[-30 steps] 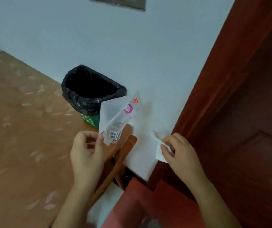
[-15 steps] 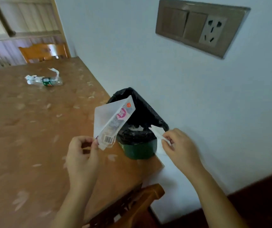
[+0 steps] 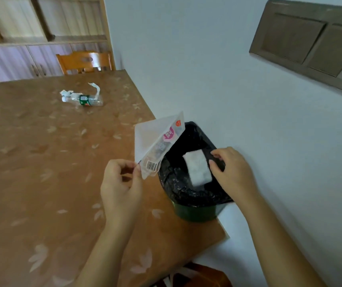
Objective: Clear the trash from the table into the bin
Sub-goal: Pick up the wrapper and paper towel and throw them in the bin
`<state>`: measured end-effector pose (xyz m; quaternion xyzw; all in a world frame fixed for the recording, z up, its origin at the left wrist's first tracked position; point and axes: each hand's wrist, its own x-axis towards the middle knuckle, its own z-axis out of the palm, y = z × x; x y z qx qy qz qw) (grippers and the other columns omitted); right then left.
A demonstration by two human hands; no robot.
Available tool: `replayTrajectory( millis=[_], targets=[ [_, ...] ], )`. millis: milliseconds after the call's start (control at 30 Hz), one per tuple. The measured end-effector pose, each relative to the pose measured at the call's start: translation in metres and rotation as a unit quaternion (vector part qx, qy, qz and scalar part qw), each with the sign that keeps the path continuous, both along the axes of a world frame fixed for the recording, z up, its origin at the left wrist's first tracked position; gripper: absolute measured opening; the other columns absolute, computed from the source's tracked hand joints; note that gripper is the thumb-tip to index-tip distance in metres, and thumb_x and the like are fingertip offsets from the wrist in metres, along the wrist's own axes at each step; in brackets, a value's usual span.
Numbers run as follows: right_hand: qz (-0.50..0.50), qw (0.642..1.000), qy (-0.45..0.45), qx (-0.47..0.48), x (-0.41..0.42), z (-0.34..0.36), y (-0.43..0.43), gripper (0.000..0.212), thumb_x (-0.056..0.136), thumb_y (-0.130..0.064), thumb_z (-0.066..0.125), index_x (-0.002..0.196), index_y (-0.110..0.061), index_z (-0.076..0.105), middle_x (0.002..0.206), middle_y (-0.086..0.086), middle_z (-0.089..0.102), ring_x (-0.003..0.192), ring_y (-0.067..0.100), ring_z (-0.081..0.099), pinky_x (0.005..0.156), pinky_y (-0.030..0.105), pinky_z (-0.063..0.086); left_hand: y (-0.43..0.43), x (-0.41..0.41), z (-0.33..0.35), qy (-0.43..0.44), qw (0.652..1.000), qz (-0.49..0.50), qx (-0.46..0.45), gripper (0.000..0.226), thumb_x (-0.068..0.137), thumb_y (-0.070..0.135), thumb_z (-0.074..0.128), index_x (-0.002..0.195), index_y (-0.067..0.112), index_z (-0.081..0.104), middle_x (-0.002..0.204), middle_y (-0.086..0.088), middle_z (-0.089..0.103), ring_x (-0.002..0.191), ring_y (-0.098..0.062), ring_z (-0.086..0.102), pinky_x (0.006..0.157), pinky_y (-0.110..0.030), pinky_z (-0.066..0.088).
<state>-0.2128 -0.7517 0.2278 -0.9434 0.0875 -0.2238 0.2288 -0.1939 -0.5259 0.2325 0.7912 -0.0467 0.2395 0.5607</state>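
Observation:
A green bin with a black liner (image 3: 183,193) stands on the near right corner of the brown table (image 3: 41,162), against the wall. My left hand (image 3: 120,189) pinches the lower corner of a clear plastic wrapper (image 3: 157,146) with a pink label and a barcode, held upright just left of the bin's mouth. My right hand (image 3: 234,172) hovers over the bin's right rim with loosely curled fingers. A folded white tissue (image 3: 197,168) lies in the bin's mouth right beside those fingers, apart from them.
A crushed clear bottle with a green label (image 3: 85,99) lies on the far side of the table, with crumpled white paper (image 3: 65,93) at its left end. A wooden chair (image 3: 85,61) stands behind the table. A switch plate (image 3: 311,42) is on the wall.
The view has swung from the door to the table and closed in on the bin. My right hand has moved over the bin and let go of the white tissue. My left hand still holds the wrapper.

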Motion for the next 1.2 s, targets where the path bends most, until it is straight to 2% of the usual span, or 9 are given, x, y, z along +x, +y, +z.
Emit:
replayTrajectory(
  millis=[167,267,400,533,700,767,900,1033,1200],
  targets=[
    [-0.021,0.999,0.005,0.036,-0.031,-0.008,-0.006,0.025,0.083,-0.017,0.06,0.108,-0.012,0.06,0.102,0.003,0.061,0.097,0.018,0.055,0.08,0.027,0.043,-0.027,0.012,-0.002,-0.063,0.993,-0.034,0.09,0.022,0.081,0.001,0.063,0.076,0.018,0.05,0.074,0.003,0.051,0.068,-0.006,0.046,0.061,-0.01,0.036],
    [-0.021,0.999,0.001,0.032,-0.048,-0.008,-0.006,0.026,0.083,-0.017,0.061,0.109,-0.012,0.061,0.103,0.004,0.062,0.097,0.018,0.056,0.079,0.025,0.043,-0.047,0.021,-0.007,-0.143,0.971,-0.049,0.184,0.01,0.078,0.0,0.06,0.072,0.005,0.054,0.071,-0.007,0.054,0.062,-0.012,0.042,0.052,-0.021,0.031],
    [-0.02,0.999,-0.009,0.037,-0.063,-0.004,-0.006,0.025,0.083,-0.016,0.062,0.107,-0.012,0.062,0.1,0.004,0.063,0.094,0.017,0.056,0.078,0.025,0.044,-0.071,0.027,-0.011,-0.193,0.947,-0.076,0.245,0.017,0.077,-0.006,0.058,0.064,0.004,0.053,0.062,-0.011,0.051,0.051,-0.019,0.041,0.041,-0.025,0.025],
    [-0.023,0.999,-0.014,0.04,-0.075,-0.003,-0.008,0.024,0.083,-0.019,0.061,0.107,-0.014,0.06,0.099,-0.001,0.062,0.093,0.013,0.055,0.078,0.022,0.042,-0.087,0.027,-0.018,-0.145,0.946,-0.124,0.264,0.018,0.074,-0.007,0.067,0.065,0.003,0.055,0.062,-0.012,0.053,0.048,-0.024,0.046,0.035,-0.031,0.034],
    [-0.031,0.998,-0.019,0.044,-0.088,-0.001,-0.007,0.029,0.08,-0.027,0.053,0.104,-0.014,0.061,0.098,0.0,0.063,0.094,0.016,0.057,0.08,0.029,0.048,-0.09,0.013,-0.024,-0.094,0.937,-0.179,0.283,0.016,0.077,0.01,0.072,0.089,0.002,0.066,0.084,-0.011,0.064,0.07,-0.025,0.061,0.052,-0.023,0.04],
    [-0.034,0.998,-0.02,0.041,-0.094,0.0,-0.004,0.03,0.079,-0.027,0.052,0.104,-0.014,0.062,0.098,0.0,0.063,0.094,0.017,0.057,0.08,0.032,0.049,-0.084,0.003,-0.024,-0.098,0.937,-0.175,0.285,0.018,0.077,0.012,0.072,0.092,0.003,0.066,0.086,-0.01,0.064,0.073,-0.024,0.062,0.054,-0.023,0.041],
    [-0.029,0.999,-0.021,0.022,-0.106,-0.002,0.004,0.029,0.081,-0.024,0.055,0.106,-0.012,0.062,0.099,0.002,0.065,0.094,0.019,0.057,0.079,0.023,0.042,-0.061,-0.021,-0.024,-0.118,0.933,-0.148,0.305,0.018,0.074,0.009,0.072,0.09,0.0,0.066,0.086,-0.012,0.065,0.074,-0.026,0.062,0.055,-0.023,0.043],
    [-0.005,1.0,-0.019,0.017,-0.121,-0.009,0.021,0.032,0.081,-0.027,0.051,0.106,-0.01,0.062,0.1,0.005,0.065,0.092,0.021,0.058,0.077,0.023,0.041,-0.029,-0.056,-0.029,-0.124,0.926,-0.11,0.339,0.019,0.074,0.008,0.072,0.09,-0.001,0.067,0.088,-0.015,0.065,0.075,-0.03,0.061,0.058,-0.032,0.048],
    [0.054,0.998,-0.003,0.012,-0.141,-0.029,0.058,0.03,0.081,-0.021,0.059,0.108,-0.009,0.06,0.102,0.007,0.064,0.095,0.022,0.057,0.078,0.03,0.047,0.025,-0.109,-0.048,-0.061,0.909,-0.083,0.403,0.027,0.081,0.022,0.052,0.091,0.002,0.066,0.091,-0.014,0.064,0.076,-0.032,0.058,0.062,-0.036,0.048]
  ],
)
